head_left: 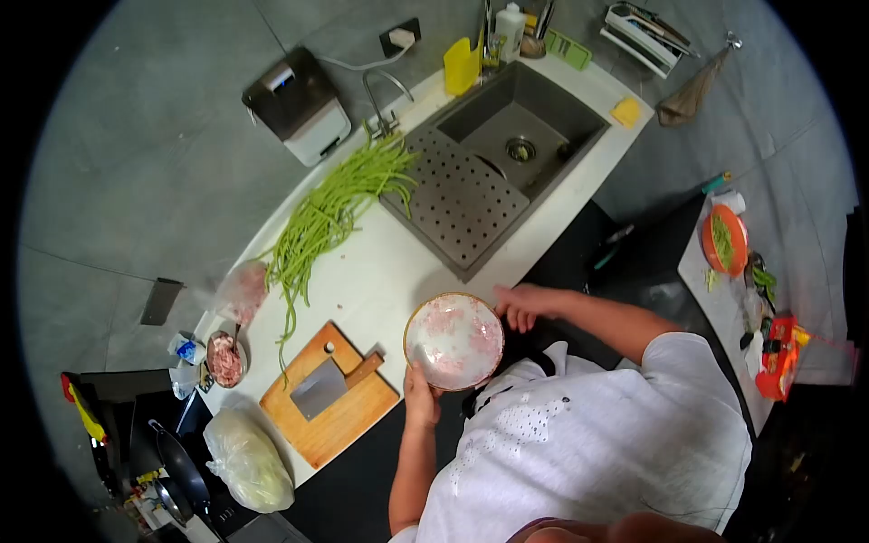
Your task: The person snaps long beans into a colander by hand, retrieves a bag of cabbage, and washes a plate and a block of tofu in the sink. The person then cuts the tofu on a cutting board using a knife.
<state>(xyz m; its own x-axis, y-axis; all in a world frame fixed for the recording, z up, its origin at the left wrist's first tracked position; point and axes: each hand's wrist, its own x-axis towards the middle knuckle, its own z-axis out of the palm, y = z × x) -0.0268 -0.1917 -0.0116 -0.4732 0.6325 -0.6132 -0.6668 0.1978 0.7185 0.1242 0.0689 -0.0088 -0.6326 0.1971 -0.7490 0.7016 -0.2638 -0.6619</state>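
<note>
My left hand grips the lower left rim of a round plate or shallow bowl, white with pink patches and a gold edge. It is held up in front of my body at the counter's front edge, and nothing shows in it. Beside its right rim is my right hand, fingers apart and loosely bent, holding nothing; whether a fingertip touches the rim I cannot tell. To the left, a cleaver lies flat on a wooden cutting board. Long green beans are heaped on the white counter, partly over the drainboard.
A dark sink with a perforated drainboard is set in the counter. At left stand a bowl of minced meat and a full plastic bag. Behind me on the right, a side counter carries an orange bowl of cut greens.
</note>
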